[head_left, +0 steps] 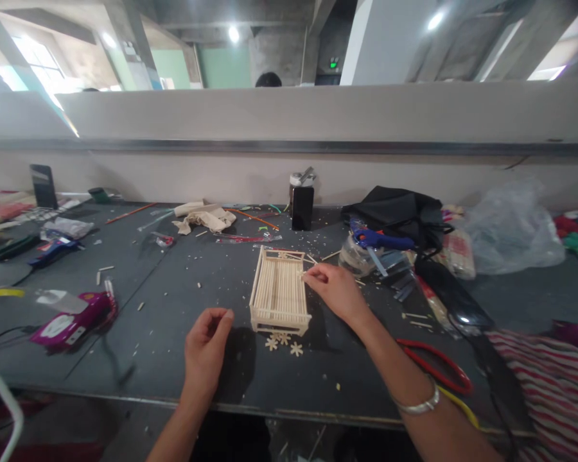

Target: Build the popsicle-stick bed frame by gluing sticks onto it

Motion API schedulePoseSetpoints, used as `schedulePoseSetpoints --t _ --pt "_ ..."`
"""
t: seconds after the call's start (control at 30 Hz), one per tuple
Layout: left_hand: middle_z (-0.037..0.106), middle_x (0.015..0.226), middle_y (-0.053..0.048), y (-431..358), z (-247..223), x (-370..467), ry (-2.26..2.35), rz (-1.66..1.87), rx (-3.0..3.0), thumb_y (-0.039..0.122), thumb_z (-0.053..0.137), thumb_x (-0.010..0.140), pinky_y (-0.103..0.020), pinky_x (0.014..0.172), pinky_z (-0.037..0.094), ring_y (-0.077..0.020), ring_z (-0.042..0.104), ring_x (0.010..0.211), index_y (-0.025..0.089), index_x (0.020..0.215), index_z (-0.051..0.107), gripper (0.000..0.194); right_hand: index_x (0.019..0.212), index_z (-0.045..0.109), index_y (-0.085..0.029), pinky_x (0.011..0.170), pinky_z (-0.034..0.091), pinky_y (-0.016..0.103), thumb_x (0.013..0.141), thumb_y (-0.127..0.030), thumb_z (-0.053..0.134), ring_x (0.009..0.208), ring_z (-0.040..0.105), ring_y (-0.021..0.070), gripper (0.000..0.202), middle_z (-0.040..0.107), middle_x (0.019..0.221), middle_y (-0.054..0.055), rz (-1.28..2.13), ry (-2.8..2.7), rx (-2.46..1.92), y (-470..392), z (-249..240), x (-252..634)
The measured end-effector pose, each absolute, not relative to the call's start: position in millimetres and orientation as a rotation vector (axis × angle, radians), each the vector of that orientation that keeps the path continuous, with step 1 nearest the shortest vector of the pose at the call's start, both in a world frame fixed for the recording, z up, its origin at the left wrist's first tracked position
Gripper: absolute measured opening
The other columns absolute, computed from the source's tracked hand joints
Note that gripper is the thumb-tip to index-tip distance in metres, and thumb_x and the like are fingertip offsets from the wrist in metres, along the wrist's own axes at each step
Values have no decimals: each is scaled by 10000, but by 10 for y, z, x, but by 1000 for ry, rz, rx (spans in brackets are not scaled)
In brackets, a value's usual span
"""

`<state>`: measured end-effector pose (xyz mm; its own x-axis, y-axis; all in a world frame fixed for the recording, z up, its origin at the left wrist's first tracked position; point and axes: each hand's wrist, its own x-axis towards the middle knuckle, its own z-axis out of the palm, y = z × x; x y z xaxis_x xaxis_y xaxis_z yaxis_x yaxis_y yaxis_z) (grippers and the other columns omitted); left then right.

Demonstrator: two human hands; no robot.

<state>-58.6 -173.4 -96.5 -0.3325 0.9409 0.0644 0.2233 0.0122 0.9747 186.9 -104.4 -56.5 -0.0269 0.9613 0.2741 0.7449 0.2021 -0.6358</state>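
A small tray-like frame built of pale wooden sticks (282,289) stands on the dark table, with rails around its edges. My right hand (337,292) is at its right side, thumb and forefinger pinching a small wooden flower (300,275) against or very near the right edge. Just in front of the frame lie several more pale flower-shaped pieces, one of them a separate wooden flower (296,349). To the left of the frame rests my left hand (209,340), fingers curled and thumb against the forefinger, with nothing visible in it.
A blue glue gun (383,239) lies over a clear jar (356,255) at the right. Behind the frame a phone (302,208) leans upright. Red-handled pliers (436,366) lie near my right forearm. A purple glue gun (72,321) sits at the left. Stick scraps litter the table (164,359).
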Motion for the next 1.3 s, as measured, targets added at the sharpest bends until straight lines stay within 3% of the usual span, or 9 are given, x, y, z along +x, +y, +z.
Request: schedulePoseSetpoints --t 0.27,0.5,0.7,0.83,1.03,1.3 --pt "556 662 23 -1727 -979 -595 1621 1351 1263 459 624 760 -216 540 343 -111 464 587 178 776 603 281 824 722 -212 604 419 264 787 -336 610 607 591 142 171 691 679 4 558 -1872 -1425 -1062 -603 1854" --pt "553 645 24 -1725 -938 -563 1670 1321 1254 462 626 750 -220 527 328 -116 461 576 182 759 607 280 838 703 -185 627 437 278 791 -309 561 625 593 153 194 672 689 24 407 -1732 -1466 -934 -508 1937" --pt "550 660 21 -1678 -978 -576 1613 1369 1197 443 647 732 -218 523 335 -112 452 572 179 793 609 274 1090 637 -183 826 462 341 684 -327 683 896 611 211 433 663 1000 94 369 -1833 -1330 -590 -526 1838" --pt "569 719 13 -1471 -788 -555 1495 1431 1229 384 656 730 -222 599 378 -111 471 630 175 850 627 243 1023 654 -172 833 476 324 664 -303 712 927 637 204 386 691 1019 91 526 -1833 -1304 -439 -557 1722" --pt "616 816 -5 -733 -358 -457 1311 1379 1406 307 687 688 -239 709 391 -125 521 751 173 878 659 235 803 686 -174 741 490 283 696 -225 650 777 666 167 124 733 836 43 573 -1821 -1334 -386 -559 1604" --pt "685 915 -62 -325 -471 -204 953 1100 1287 345 695 699 -285 762 426 -173 600 836 169 954 687 309 783 690 -182 670 477 243 740 -203 587 698 648 143 113 722 770 19 543 -1843 -1297 -372 -601 1591"
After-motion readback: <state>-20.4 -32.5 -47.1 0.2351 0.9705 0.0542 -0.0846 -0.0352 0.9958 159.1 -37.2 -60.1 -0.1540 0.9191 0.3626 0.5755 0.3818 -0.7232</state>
